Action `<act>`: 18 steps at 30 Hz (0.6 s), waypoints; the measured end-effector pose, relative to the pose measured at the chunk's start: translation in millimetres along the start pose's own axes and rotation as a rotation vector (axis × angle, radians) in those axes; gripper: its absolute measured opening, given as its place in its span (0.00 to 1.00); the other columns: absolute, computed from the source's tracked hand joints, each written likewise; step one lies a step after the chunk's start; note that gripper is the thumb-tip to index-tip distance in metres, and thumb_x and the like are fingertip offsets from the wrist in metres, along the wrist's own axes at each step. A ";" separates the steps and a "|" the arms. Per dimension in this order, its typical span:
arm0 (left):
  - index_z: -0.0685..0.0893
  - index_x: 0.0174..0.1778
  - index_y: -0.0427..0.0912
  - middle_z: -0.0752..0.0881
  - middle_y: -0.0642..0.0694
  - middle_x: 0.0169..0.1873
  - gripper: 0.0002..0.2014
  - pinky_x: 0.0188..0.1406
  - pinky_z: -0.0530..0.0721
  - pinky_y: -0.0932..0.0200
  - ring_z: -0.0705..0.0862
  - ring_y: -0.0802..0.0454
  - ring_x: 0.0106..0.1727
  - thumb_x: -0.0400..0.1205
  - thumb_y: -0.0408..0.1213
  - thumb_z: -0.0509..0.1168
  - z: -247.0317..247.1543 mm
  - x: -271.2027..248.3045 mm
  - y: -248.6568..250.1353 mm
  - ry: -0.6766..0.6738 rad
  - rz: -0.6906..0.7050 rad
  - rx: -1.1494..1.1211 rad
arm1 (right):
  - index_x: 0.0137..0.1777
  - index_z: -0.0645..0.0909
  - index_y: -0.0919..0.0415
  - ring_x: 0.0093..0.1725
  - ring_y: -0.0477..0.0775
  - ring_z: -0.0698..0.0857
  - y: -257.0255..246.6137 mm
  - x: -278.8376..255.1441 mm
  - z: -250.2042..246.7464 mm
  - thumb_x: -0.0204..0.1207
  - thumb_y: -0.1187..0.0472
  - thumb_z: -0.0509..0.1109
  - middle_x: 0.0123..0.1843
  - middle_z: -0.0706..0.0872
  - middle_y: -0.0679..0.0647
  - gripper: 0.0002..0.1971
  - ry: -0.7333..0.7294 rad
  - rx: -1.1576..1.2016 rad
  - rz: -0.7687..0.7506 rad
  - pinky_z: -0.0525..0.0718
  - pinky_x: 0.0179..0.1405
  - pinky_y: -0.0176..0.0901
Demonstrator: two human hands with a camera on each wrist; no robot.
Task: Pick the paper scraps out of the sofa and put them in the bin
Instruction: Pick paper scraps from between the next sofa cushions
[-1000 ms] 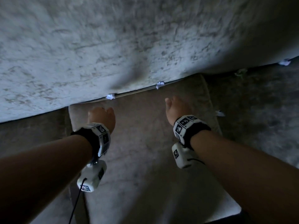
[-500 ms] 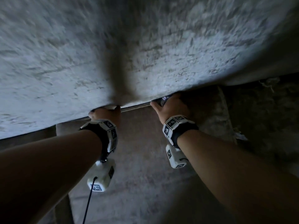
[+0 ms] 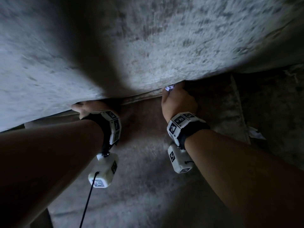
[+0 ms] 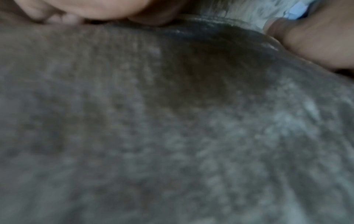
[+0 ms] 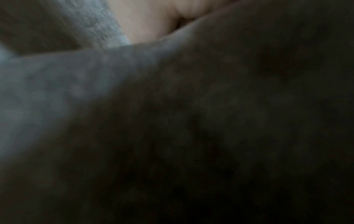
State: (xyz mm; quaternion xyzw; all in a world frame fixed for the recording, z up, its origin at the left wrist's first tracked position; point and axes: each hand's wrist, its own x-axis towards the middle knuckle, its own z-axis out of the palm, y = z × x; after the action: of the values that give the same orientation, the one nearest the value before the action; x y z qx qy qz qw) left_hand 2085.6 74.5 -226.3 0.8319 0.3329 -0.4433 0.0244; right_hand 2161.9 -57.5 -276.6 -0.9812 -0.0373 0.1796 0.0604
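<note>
White paper scrap (image 3: 170,87) peeks out at the right hand (image 3: 178,100), whose fingertips are buried in the crease, seemingly nipping it, though the grip itself is hidden. Left hand (image 3: 85,108) is dug in too; whether it holds anything, I can't tell. Paper looks light, crumpled and tearable, so take the exposed bulge and draw gently. Back cushion (image 3: 148,46) presses tight on the seat cushion (image 3: 139,162). Another scrap (image 3: 255,134) waits at the seat's right edge; no bin visible.
</note>
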 end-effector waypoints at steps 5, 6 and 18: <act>0.73 0.74 0.39 0.79 0.36 0.68 0.21 0.71 0.71 0.44 0.75 0.36 0.72 0.86 0.42 0.55 28.7 29.4 -27.0 0.106 -0.083 0.288 | 0.60 0.75 0.63 0.52 0.69 0.87 7.1 -7.2 -6.3 0.83 0.49 0.56 0.52 0.88 0.63 0.18 0.064 0.166 -0.012 0.75 0.40 0.48; 0.73 0.74 0.41 0.80 0.38 0.67 0.21 0.66 0.75 0.44 0.77 0.36 0.70 0.85 0.41 0.55 35.6 35.1 -33.7 0.126 -0.040 0.317 | 0.59 0.76 0.64 0.51 0.69 0.86 9.8 -9.6 -9.9 0.83 0.50 0.56 0.51 0.88 0.64 0.18 0.094 0.226 -0.021 0.73 0.39 0.47; 0.76 0.71 0.31 0.79 0.33 0.69 0.18 0.68 0.75 0.48 0.78 0.36 0.70 0.87 0.33 0.55 35.4 -46.0 -20.0 0.170 0.217 -0.223 | 0.36 0.75 0.65 0.40 0.63 0.82 72.5 -98.6 -48.9 0.79 0.54 0.53 0.35 0.79 0.60 0.18 0.077 0.448 0.104 0.72 0.40 0.45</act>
State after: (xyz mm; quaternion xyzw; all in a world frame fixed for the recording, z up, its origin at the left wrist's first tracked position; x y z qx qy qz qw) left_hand 2030.8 53.7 -208.0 0.8895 0.2893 -0.3265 0.1361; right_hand 2091.2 -143.7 -206.4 -0.9500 0.0564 0.1485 0.2687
